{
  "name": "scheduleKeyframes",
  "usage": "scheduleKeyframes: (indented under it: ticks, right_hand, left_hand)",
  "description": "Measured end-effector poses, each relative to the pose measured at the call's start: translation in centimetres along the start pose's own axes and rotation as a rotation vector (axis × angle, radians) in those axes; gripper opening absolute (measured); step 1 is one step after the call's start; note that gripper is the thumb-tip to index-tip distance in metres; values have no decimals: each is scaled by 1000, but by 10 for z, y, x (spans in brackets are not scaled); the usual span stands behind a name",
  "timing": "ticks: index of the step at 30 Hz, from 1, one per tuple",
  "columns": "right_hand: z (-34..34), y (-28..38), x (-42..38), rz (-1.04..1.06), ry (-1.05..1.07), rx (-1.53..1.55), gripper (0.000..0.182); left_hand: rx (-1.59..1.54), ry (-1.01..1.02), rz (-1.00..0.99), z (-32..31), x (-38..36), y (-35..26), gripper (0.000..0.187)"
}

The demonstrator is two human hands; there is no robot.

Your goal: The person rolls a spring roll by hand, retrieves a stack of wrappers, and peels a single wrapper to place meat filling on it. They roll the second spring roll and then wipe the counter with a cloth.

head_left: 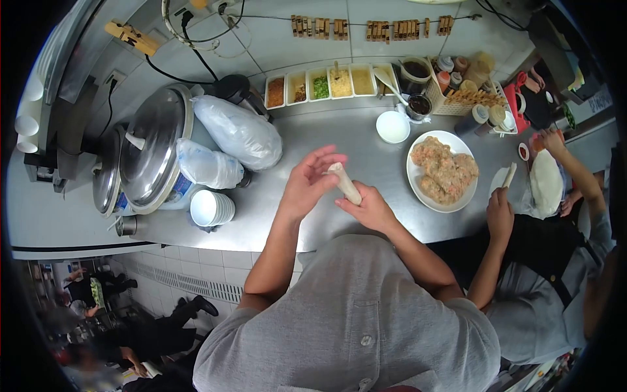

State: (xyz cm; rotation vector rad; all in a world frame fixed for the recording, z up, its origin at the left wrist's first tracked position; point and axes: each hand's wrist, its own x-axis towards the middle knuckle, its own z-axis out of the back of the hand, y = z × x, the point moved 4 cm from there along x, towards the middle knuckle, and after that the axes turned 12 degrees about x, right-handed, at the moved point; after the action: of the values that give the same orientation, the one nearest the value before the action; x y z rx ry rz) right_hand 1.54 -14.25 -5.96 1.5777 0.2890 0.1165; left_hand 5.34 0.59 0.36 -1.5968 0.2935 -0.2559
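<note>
My right hand (371,209) is closed around the lower end of a short, pale stick-like piece (347,186) that tapers a little and points up and to the left. Its exact kind I cannot tell. Close to its upper end is my left hand (309,179), open with fingers curved and apart, the thumb beside the tip. Both hands are over the front part of the steel counter (274,212). To their right stands a white plate (418,189) heaped with pinkish minced filling (444,168). Behind the plate sits a small white bowl (392,126).
Foam cups (212,208), plastic bags (238,132) and large lidded pots (153,147) stand left. Topping trays (319,85) and a sauce-bottle basket (467,101) line the wall. At right, a co-worker's hand (500,212) grips a pale stick near a white dough-like mass (546,183).
</note>
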Motion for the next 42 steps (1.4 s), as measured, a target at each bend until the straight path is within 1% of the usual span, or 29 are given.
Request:
scheduleKeyframes:
  ticks: [2,4,5,7,8,10,11,12,13,14,15,16,18,19,21,24,26,28,29,30,31,33,34,35,36,37,39,40,42]
  right_hand:
    - [1,-9,1,3,-2,21,32]
    - [3,-14,4,-19,31,-87,34]
    - [6,-13,6,-20,30,-88,34]
    - [13,-13,12,-92,171,-214,33]
    - [21,-27,20,-90,172,-222,33]
    - [37,-70,45,-76,197,-148,41]
    - [46,-75,59,-152,223,-269,39]
    - [52,-79,74,-146,226,-283,39]
    - [59,-84,92,-98,171,-329,38]
    - [66,-86,110,-48,115,-375,38]
    - [69,-84,129,-28,131,-463,38]
    - [71,-83,146,-18,134,-477,38]
    - [74,-82,178,-1,115,-715,37]
    - [74,-83,189,10,119,-724,37]
    - [78,-91,208,-145,148,-871,33]
    - [76,-89,222,-161,122,-938,33]
    - [75,-92,228,-157,110,-942,31]
    - [78,-98,231,-156,68,-958,31]
    - [79,-100,234,-153,62,-958,31]
    - [80,-104,234,-115,37,-963,31]
    - [80,-106,235,-77,12,-967,32]
    - [83,-111,236,-41,-9,-995,33]
    - [83,-112,236,-1,-32,-1024,34]
    - [84,-111,237,-2,-32,-1022,34]
    - [85,-110,236,-4,-7,-1017,34]
    - [85,-109,236,-4,16,-1013,34]
    - [85,-108,233,22,36,-1029,32]
    - [85,-107,234,51,56,-1049,31]
    - [85,-108,235,43,88,-1096,31]
  left_hand:
    - [-12,-33,1,1,0,5,31]
    - [162,80,118,8,1,30,31]
    - [160,81,118,12,3,36,31]
    - [178,0,131,24,12,47,28]
    - [173,-3,125,31,21,58,28]
    - [6,-219,307,58,38,97,23]
    - [-1,-223,298,70,48,113,23]
    - [-118,-297,365,86,57,133,23]
    - [-237,-370,429,100,66,151,24]
    - [-246,-372,414,109,76,165,24]
    - [-288,-417,437,119,86,179,21]
    - [-330,-462,463,127,95,193,19]
    - [-320,-511,477,138,113,219,19]
    - [-300,-558,508,142,120,227,20]
    - [-283,-570,523,147,134,238,19]
    - [-220,-586,551,155,151,257,22]
    - [-68,-565,496,164,162,266,27]
    - [-31,-553,484,167,166,268,27]
    - [24,-537,415,168,169,266,27]
    - [78,-520,352,169,171,267,28]
    - [80,-518,353,175,174,279,28]
    - [522,-494,214,186,176,291,32]
    - [525,-493,221,179,168,273,32]
    - [717,-472,161,164,161,229,33]
    - [910,-445,101,154,156,205,35]
    - [913,-443,101,155,155,207,35]
    - [1244,-312,-21,148,156,202,36]
    - [1247,-308,-25,148,157,201,36]
    - [1305,-242,69,148,158,204,35]
